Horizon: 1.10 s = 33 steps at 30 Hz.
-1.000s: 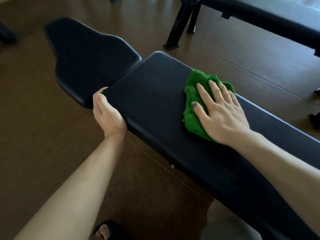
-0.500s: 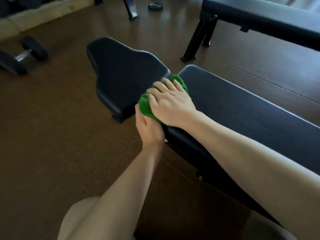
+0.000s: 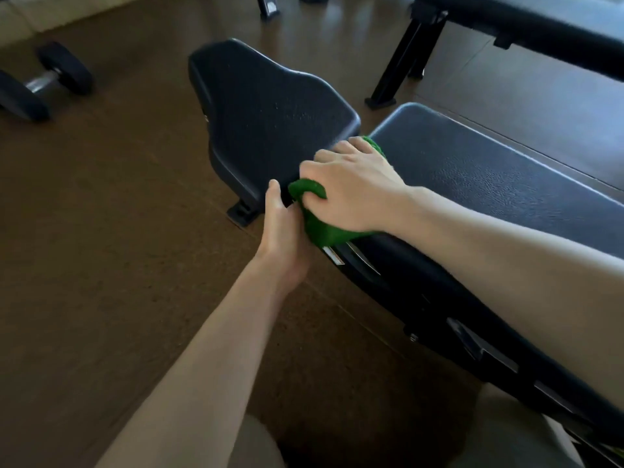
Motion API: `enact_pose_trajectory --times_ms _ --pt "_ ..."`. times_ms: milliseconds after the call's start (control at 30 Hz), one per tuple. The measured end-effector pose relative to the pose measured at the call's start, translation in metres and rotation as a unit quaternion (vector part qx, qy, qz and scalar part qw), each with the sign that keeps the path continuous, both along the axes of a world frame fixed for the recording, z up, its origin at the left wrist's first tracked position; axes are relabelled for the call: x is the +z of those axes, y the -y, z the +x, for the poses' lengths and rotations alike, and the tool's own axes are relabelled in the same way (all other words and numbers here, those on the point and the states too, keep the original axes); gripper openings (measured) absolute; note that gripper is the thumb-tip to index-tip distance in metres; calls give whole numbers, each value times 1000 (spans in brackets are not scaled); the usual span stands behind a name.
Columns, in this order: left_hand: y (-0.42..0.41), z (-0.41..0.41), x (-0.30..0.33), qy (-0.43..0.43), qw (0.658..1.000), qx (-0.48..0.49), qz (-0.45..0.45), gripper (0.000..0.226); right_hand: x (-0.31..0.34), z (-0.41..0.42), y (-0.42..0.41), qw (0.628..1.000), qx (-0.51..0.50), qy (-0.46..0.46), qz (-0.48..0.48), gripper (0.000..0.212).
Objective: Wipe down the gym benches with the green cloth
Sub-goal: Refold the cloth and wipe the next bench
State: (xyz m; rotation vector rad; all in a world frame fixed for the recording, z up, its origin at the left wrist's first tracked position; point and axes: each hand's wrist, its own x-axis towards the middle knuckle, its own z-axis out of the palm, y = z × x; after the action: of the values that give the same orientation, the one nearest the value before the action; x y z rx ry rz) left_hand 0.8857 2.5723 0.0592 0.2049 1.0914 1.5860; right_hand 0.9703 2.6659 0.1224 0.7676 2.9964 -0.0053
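Dark brown gym flooring spreads under a black padded bench, with a dumbbell lying off to the far left and a second bench across the top right. The near bench has a seat pad and a long back pad, with a narrow gap between them.

The green cloth is bunched at that gap, draped over the near corner of the back pad. The right hand lies on top of it, fingers curled down into the folds so that a loop of cloth bulges out by the thumb. The left hand sits at the bench edge just beside the cloth, thumb up against the seat pad's corner; its fingers are hidden underneath, so I cannot tell whether they are gripping the frame.

Judging by how it crumples, the cloth is soft, light and limp, so it likely works best gathered under a palm. The textured vinyl looks firm and should let it slide easily.
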Motion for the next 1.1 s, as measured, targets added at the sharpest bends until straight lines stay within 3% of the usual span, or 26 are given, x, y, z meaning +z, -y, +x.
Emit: enact_pose_trajectory --times_ms 67,167,200,267,300,333,433,567,700,867,1100 --pt "0 -2 -1 -63 998 2 -22 76 6 -15 -9 999 -25 14 -29 24" --pt "-1 -15 8 -244 968 21 -54 63 13 -22 -25 996 -69 22 -50 33" --pt "0 -23 12 -350 934 14 -65 58 14 -19 -35 994 -91 18 -52 36" --pt "1 -47 10 -593 796 -33 -116 58 12 -6 -63 989 -138 10 -58 44" --pt "1 -61 7 -672 723 -56 -152 59 11 2 -76 986 -158 4 -55 52" --pt "1 -73 4 -713 672 -79 -185 61 10 9 -88 983 -174 -5 -49 59" --pt "1 -94 -5 -773 585 -122 -215 62 3 23 -105 973 -220 -43 -55 59" --pt "-5 -98 -9 -822 533 -76 -187 50 -2 30 -87 951 -301 -58 -50 64" --pt "-29 -112 0 -880 430 -69 -188 43 -5 54 -19 955 -285 -53 -58 65" --pt "-63 -116 -4 -932 334 -130 -48 29 -3 53 -31 965 -257 -39 -45 62" --pt "-60 -122 -14 -941 309 -137 -11 29 -5 2 -128 934 -354 -33 -41 55"
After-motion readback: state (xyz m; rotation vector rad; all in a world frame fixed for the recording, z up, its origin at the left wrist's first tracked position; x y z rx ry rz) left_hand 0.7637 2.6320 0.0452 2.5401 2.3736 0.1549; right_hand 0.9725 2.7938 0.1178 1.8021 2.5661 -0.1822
